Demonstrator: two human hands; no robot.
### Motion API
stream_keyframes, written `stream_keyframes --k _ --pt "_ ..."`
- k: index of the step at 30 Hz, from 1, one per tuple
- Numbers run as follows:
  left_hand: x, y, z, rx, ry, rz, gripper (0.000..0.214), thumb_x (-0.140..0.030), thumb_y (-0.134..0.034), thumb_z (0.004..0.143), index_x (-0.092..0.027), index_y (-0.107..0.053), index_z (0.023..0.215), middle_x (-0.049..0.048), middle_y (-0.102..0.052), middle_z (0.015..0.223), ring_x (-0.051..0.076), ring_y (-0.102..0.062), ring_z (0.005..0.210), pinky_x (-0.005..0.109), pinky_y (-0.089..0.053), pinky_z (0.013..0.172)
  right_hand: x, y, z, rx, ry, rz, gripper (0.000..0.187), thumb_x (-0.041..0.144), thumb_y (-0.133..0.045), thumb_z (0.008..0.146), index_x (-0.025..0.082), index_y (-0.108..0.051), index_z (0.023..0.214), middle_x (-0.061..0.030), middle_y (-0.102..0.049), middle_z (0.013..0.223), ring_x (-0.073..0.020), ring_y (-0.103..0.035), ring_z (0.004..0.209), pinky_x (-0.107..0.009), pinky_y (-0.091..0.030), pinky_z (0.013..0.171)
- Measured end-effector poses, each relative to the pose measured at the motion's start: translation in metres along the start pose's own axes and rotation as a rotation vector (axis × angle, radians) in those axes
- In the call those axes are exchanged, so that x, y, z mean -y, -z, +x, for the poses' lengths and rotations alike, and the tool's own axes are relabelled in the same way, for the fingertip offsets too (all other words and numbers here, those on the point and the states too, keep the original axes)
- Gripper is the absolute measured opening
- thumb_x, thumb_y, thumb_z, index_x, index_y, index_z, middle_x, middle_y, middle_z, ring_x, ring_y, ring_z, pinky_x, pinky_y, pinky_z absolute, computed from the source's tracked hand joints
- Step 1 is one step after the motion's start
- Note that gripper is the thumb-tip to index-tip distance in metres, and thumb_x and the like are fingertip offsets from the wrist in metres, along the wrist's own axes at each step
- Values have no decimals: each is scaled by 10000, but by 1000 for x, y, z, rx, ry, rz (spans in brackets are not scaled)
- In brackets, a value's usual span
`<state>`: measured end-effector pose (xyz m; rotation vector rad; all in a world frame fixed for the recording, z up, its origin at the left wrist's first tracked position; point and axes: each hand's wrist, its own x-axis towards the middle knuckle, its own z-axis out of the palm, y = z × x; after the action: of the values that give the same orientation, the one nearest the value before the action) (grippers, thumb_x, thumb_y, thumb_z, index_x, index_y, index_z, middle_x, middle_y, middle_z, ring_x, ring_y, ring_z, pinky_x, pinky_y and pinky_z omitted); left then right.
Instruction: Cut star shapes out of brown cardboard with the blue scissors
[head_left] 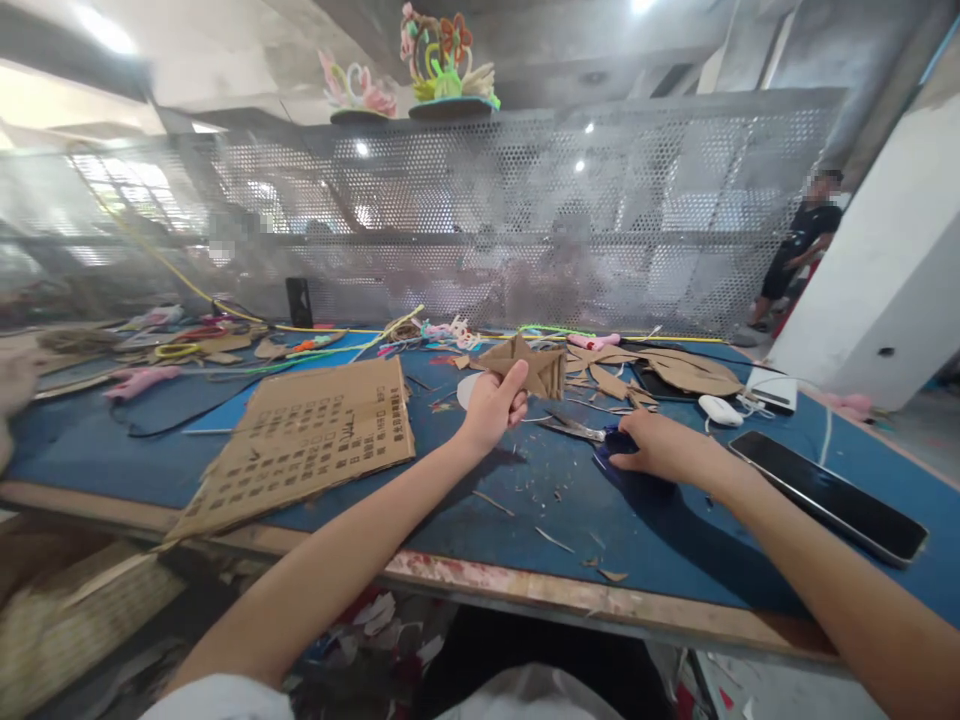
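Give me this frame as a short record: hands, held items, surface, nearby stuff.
left hand: raised, pinching a cardboard star
right hand: on the scissors handles, grip unclear
scissors: flat on table, blades pointing left
table: blue top, cardboard scraps strewn
nearby: printed cardboard sheet at left, black phone at right

Matt corrugated cardboard star, shiny metal scissors, glossy black phone.

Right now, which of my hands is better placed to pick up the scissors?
Right. Your right hand lies on the blue handles of the scissors on the table, though its grip is unclear; your left hand is raised and shut on the cardboard star.
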<state>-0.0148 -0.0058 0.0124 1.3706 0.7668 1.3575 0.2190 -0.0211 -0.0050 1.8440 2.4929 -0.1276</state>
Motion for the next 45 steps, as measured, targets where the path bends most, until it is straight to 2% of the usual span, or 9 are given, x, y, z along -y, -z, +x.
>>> stream_keyframes --k 4,7,10,13,15,19,24,31,45 --pt "1 4 5 -88 -97 11 496 -650 -633 678 -158 -569 688 -25 -512 540 75 -481 436 171 -334 332 16 -3 0 31 -53 -3 256 309 -586 748 116 -637 909 -180 -686 941 -286 -654 854 -309 -404 637" --pt "1 9 9 -92 -84 12 502 -669 -594 702 -170 -547 673 -39 -482 502 73 -452 399 176 -306 317 17 -6 3 -37 -88 10 192 262 -580 725 120 -629 846 -184 -683 901 -289 -645 858 -306 -396 634" --pt "1 11 11 -107 -69 11 525 -682 -573 711 -178 -478 597 -53 -432 447 56 -383 336 178 -228 303 8 -8 8 -239 -118 100 105 245 -590 716 152 -580 764 -142 -663 837 -259 -620 813 -300 -395 650" --pt "-1 10 10 -128 -105 -22 545 -680 -588 702 -182 -424 554 -70 -365 425 39 -326 316 178 -173 315 1 -8 10 -515 -123 327 275 444 -615 734 189 -517 756 -58 -600 732 -210 -558 690 -296 -386 620" --pt "-3 8 9 -142 -141 -60 548 -678 -603 691 -181 -421 550 -76 -336 425 30 -297 318 179 -155 325 3 -6 7 -577 -80 518 395 582 -590 726 202 -496 784 -8 -537 679 -182 -505 634 -293 -378 596" --pt "-5 5 6 -181 -210 -134 548 -675 -627 673 -184 -412 562 -84 -298 446 16 -233 334 181 -137 339 23 -5 -6 -421 206 819 467 658 -435 820 201 -477 903 10 -480 731 -157 -455 645 -295 -391 610" --pt "-4 -1 1 -232 -198 -166 556 -672 -638 664 -186 -398 543 -84 -275 444 19 -223 344 185 -140 344 46 -6 -22 -167 445 909 488 687 -379 856 207 -467 859 -2 -461 761 -148 -423 664 -283 -396 605" --pt "2 -15 -11 -115 -120 -141 603 -701 -636 638 -192 -340 509 -87 -266 420 16 -231 322 185 -135 340 54 -10 -23 -100 429 1005 538 742 -310 843 218 -431 851 -2 -458 755 -150 -400 630 -293 -376 595" --pt "-2 -22 -11 -180 32 -236 545 -662 -593 717 -200 -354 557 -97 -252 415 20 -194 308 193 -119 338 56 -10 -23 -130 400 1013 564 766 -302 830 218 -432 804 -2 -477 732 -138 -412 602 -290 -384 576"
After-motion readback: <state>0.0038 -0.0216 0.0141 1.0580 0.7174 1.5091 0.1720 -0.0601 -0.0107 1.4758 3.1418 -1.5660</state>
